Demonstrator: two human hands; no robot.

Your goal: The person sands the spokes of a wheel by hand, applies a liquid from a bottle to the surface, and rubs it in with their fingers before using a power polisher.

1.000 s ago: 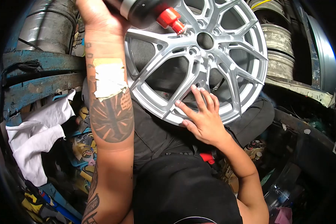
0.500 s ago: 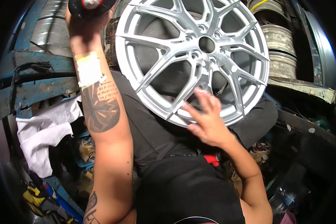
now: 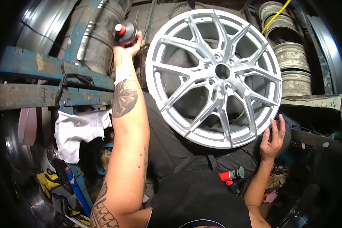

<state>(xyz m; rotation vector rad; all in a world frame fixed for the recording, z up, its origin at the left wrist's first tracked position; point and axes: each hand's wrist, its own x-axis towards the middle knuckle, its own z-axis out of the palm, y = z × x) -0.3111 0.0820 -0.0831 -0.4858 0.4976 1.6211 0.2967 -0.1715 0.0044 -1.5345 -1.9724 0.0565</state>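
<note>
A large silver alloy wheel rim (image 3: 237, 76) with split spokes leans over my legs, its face tipped toward me. My right hand (image 3: 273, 140) is at the rim's lower right edge, fingers stretched upward, fingertips right by the lip. Away to the upper left, my left hand (image 3: 131, 49) is wrapped round a dark bottle (image 3: 130, 34) with a red and white cap, its top facing the camera. A pale wrap (image 3: 122, 74) covers my left wrist. In my lap, below the rim, lies a small red sander (image 3: 228, 176) with a green disc.
Blue-painted worn beams (image 3: 30, 64) run along the left, with a white cloth (image 3: 74, 133) hanging below. Bare metal rims (image 3: 292, 57) are stacked at right behind the wheel, near a yellow hose (image 3: 276, 17). A yellow and black bundle (image 3: 51, 184) lies lower left.
My right hand has moved from over the lower spokes to the wheel's lower right edge. The bottle in my left hand now shows fully, and the red sander has come into view.
</note>
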